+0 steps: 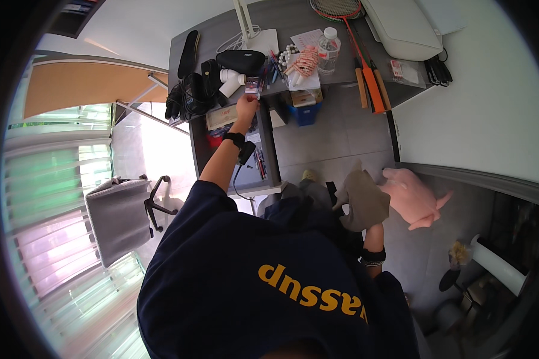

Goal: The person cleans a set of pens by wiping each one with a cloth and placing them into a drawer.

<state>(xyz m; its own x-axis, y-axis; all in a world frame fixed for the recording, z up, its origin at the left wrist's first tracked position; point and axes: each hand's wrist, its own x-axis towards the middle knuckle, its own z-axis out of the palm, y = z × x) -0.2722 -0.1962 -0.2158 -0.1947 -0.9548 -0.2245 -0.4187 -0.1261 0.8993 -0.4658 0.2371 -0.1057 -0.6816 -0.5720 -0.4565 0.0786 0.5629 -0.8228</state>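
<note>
Head view: our left hand (247, 106) curls, grip unclear; right hand (374, 237), mostly behind fabric (365, 206), unreadable; careless sweep could scatter pens (275, 75).

Left of your clear cylindrical plastic bottle (328, 52), a rounded oblong case (241, 60) — right of the bottle, oval-headed strung rackets (372, 87).

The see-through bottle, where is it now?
In the head view, the bottle stands on the desk, upper right of centre, between the pink bundle and the orange racket.
</note>
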